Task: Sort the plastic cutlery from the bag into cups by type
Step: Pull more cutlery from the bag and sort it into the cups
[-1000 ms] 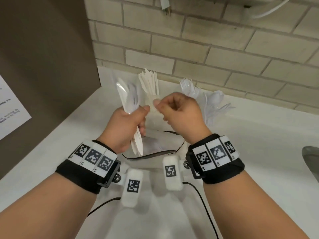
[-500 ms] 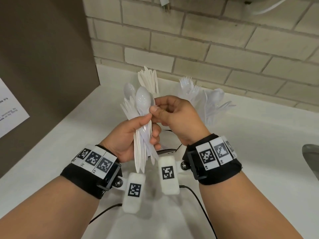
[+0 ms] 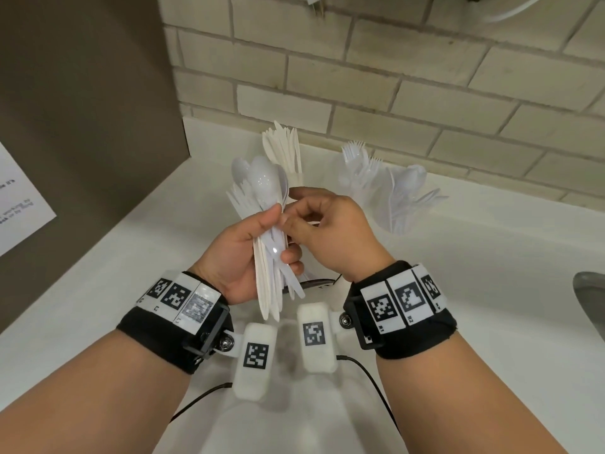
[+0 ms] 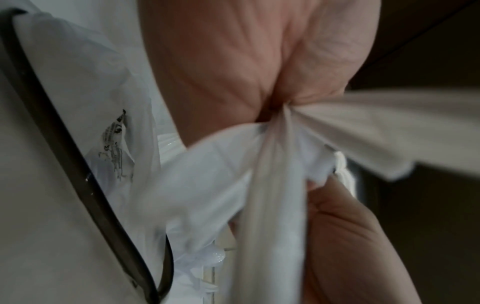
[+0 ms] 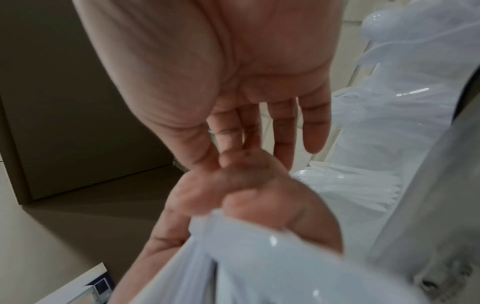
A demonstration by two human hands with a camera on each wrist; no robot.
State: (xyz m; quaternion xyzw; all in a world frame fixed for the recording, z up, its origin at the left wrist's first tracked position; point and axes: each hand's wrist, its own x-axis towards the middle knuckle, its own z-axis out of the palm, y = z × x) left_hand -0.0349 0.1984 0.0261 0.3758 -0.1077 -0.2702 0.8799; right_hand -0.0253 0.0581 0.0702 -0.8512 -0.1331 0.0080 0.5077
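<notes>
Your left hand [image 3: 244, 253] clamps a mixed cutlery bundle [image 3: 268, 231]; your right hand [image 3: 330, 231] picks at it, fingers loosely curled. Whether they pinch a piece, I cannot tell. Next, likely draw one out for its cup.

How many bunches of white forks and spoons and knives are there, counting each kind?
Knives bunch, standing at the back: 1
Forks bunch, standing at the back: 1
Spoons bunch, standing at the back: 1
Mixed bunch, held in the left hand: 1
Total: 4 bunches
</notes>
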